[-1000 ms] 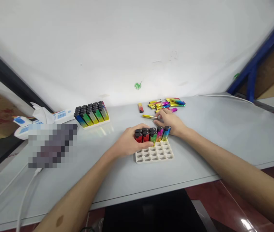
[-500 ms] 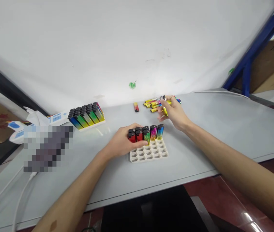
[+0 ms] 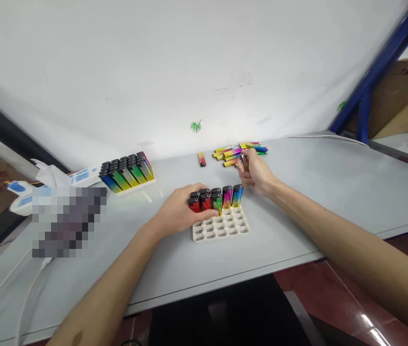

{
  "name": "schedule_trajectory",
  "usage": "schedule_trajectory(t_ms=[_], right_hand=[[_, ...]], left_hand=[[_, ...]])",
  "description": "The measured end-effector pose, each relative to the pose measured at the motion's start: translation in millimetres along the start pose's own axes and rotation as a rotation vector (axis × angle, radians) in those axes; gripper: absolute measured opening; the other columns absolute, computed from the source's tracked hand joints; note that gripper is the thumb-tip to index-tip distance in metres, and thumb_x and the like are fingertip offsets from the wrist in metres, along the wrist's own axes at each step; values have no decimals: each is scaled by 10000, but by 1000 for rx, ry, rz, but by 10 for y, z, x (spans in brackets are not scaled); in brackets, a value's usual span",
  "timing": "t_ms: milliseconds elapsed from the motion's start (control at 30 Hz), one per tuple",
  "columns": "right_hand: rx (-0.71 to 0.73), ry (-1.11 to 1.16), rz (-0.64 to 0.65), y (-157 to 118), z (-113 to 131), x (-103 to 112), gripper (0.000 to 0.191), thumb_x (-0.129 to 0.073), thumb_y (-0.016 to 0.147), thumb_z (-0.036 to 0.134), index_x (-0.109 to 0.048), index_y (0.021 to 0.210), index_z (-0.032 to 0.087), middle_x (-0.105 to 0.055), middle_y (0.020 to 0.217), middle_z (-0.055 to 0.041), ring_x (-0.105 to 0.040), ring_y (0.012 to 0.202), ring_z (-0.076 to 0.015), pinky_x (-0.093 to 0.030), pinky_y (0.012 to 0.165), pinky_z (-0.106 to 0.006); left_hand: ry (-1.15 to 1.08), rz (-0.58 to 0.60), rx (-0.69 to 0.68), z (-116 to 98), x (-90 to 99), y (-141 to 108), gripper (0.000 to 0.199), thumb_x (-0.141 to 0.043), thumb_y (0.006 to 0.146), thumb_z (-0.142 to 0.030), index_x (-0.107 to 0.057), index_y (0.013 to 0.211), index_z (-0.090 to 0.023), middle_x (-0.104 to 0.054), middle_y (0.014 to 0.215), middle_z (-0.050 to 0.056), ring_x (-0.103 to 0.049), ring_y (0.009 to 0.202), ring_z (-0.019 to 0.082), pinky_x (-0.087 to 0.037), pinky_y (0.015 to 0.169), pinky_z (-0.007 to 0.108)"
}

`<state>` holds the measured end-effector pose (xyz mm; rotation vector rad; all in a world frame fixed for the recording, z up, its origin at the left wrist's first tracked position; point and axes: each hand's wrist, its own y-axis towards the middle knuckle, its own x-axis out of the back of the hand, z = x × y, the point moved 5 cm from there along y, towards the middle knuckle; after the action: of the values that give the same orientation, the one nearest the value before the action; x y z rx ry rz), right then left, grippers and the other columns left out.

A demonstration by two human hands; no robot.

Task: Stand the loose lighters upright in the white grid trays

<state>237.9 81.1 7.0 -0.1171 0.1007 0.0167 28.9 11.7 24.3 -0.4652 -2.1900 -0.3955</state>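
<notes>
A white tray (image 3: 222, 233) with rows of slots sits on the table, its far rows holding several upright lighters. My left hand (image 3: 180, 209) is closed around the left side of these, thumb across the front of a green lighter (image 3: 217, 204) and the red ones (image 3: 194, 205). Pink (image 3: 227, 197) and blue (image 3: 237, 196) lighters stand to the right, untouched by it. Beyond the tray, my right hand (image 3: 256, 170) is closed on a lighter (image 3: 242, 161), mostly hidden by the fingers. Just behind that hand lies a loose pile of shiny lighters (image 3: 231, 154).
A full tray of lighters (image 3: 126, 173) stands at the left, beside white power strips (image 3: 85, 175) and a pixelated dark object (image 3: 70, 221) with cables. One red-yellow lighter (image 3: 201, 159) lies near the wall (image 3: 153, 72). A blue frame (image 3: 366, 113) rises at the right.
My right hand has turned and its fingers have curled in, so the lighter it holds is now mostly covered. My left hand stays on the lighters in the tray. The view has shifted slightly.
</notes>
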Motion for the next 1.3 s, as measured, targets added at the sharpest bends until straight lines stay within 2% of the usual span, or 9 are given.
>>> schedule_trajectory(t_ms=[133, 333, 533, 667, 833, 933, 1067, 1167, 1300], right_hand=[[16, -21, -10, -14, 7, -12, 489, -350, 956, 467, -293, 532, 230, -185, 441, 65, -98, 398, -73, -71, 415, -255], [38, -55, -17, -31, 6, -29, 567, -390, 960, 583, -329, 529, 219, -189, 454, 70, -122, 401, -66, -81, 424, -252], [17, -90, -13, -56, 16, -40, 491, -344, 977, 464, -290, 548, 232, -180, 440, 65, -113, 397, -77, -79, 421, -262], [32, -95, 1, -54, 18, -40, 497, -322, 983, 461, -290, 541, 235, -191, 438, 60, -117, 395, -80, -80, 419, -263], [53, -146, -13, -17, -25, -16, 570, -366, 974, 617, -448, 581, 212, -256, 489, 54, -181, 410, -81, -131, 427, -266], [113, -173, 0, 4, -30, -10, 584, -376, 954, 694, -584, 726, 198, -357, 581, 35, -292, 456, -93, -218, 448, -261], [231, -357, -25, 18, 15, 24, 445, -550, 921, 611, -584, 769, 194, -553, 745, -13, -488, 625, -127, -391, 589, -283], [345, -515, -83, 26, 80, 73, 322, -660, 877, 496, -611, 792, 189, -613, 784, -22, -527, 712, -149, -412, 676, -309], [471, -527, -153, 48, 175, 166, 249, -677, 860, 436, -654, 855, 187, -642, 808, -31, -573, 746, -171, -459, 715, -344]], left_hand=[[-11, -6, -6, 2, -1, -2, 415, -770, 753, -538, -661, 1032, -252, -690, 880, -11, -598, 749, 172, -465, 685, 295], [2, -8, -11, -5, 1, -1, 410, -768, 754, -544, -659, 1016, -248, -686, 866, -7, -594, 739, 172, -468, 675, 297], [10, -13, -17, 12, -1, 1, 422, -774, 748, -542, -659, 1031, -251, -691, 893, 0, -612, 771, 182, -479, 695, 304], [10, -14, -16, 23, -2, 2, 426, -773, 744, -550, -661, 1027, -252, -688, 883, 0, -610, 765, 184, -481, 693, 308], [16, -10, -22, 16, -2, 1, 407, -770, 752, -542, -657, 1009, -248, -685, 880, -1, -611, 765, 184, -478, 693, 309], [10, -11, -25, 15, -3, 2, 412, -771, 753, -549, -656, 1014, -251, -686, 885, -3, -616, 768, 185, -480, 698, 310], [16, -14, -26, 14, 1, 4, 419, -777, 749, -542, -656, 1028, -254, -688, 899, -1, -621, 784, 189, -481, 709, 311], [21, -14, -20, 12, 4, 4, 422, -777, 747, -544, -656, 1029, -254, -689, 906, 2, -623, 799, 195, -478, 712, 312], [31, -12, -27, 10, 2, 10, 398, -770, 752, -545, -659, 996, -251, -680, 877, 0, -613, 777, 192, -469, 711, 313]])
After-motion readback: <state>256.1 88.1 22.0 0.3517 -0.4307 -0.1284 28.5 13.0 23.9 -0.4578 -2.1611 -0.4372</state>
